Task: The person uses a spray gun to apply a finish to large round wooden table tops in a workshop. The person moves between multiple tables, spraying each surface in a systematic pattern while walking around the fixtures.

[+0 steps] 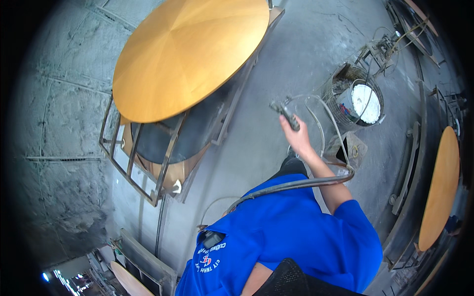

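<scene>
Gripping a dark spray gun point(284, 114), the right hand point(296, 137) clenched its handle. Bare grey floor point(291, 59) lay open between the round golden tabletop point(187, 54) rim and the white paint bucket point(363, 103). Left hand unseen.

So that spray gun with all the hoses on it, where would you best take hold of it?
By its dark handle, as the right hand does now: fingers wrapped round the grip of the spray gun, coming from behind and below. The nozzle end points away toward the round golden tabletop, and the hoses loop off to one side, so the handle is the only free part.
</scene>
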`<state>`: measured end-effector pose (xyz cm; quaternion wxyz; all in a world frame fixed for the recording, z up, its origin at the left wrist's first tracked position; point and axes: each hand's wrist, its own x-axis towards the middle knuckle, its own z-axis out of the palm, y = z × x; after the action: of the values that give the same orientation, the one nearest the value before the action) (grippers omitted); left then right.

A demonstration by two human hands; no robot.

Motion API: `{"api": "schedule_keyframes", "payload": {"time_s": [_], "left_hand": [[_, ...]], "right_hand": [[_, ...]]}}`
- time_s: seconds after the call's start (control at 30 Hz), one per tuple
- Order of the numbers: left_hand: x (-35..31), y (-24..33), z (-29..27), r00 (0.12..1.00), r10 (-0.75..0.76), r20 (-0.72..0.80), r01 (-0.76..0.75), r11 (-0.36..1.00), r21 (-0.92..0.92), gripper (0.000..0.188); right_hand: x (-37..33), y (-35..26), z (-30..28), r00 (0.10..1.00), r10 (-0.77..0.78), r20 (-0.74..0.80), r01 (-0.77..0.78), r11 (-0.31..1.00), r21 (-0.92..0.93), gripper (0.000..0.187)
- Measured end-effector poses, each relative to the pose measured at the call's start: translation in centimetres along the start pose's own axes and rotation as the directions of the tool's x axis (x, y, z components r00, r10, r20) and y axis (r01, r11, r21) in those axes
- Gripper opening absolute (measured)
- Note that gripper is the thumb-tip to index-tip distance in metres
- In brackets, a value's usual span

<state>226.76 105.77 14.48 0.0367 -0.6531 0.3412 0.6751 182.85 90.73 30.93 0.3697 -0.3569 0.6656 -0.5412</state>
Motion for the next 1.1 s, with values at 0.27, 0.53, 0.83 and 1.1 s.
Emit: {"api": "schedule_keyframes", "payload": {"time_s": [0.27, 0.53, 0.83, 1.1], "left_hand": [[5.5, 16.1, 4.2, 0.994, 0.02, 0.103, -0.047, 0.961, 0.273, 0.038], [10.8, 26.5, 8.6, 0.988, 0.019, 0.154, -0.072, 0.933, 0.352, 0.038], [21.1, 40.2, 13.9, 0.983, 0.009, 0.183, -0.073, 0.936, 0.346, 0.038], [24.5, 51.6, 17.1, 0.993, 0.015, 0.118, -0.048, 0.958, 0.284, 0.038]], "right_hand": [[5.4, -2.7, -8.0, 0.896, 0.116, 0.429, -0.089, 0.993, -0.083, 0.053], [20.7, -2.7, -15.4, 0.951, 0.105, 0.29, -0.095, 0.994, -0.05, 0.042], [43.6, -2.3, -20.5, 0.981, 0.107, 0.161, -0.104, 0.994, -0.029, 0.04], [57.3, -5.8, -24.3, 0.984, 0.134, 0.119, -0.13, 0.991, -0.038, 0.04]]}}
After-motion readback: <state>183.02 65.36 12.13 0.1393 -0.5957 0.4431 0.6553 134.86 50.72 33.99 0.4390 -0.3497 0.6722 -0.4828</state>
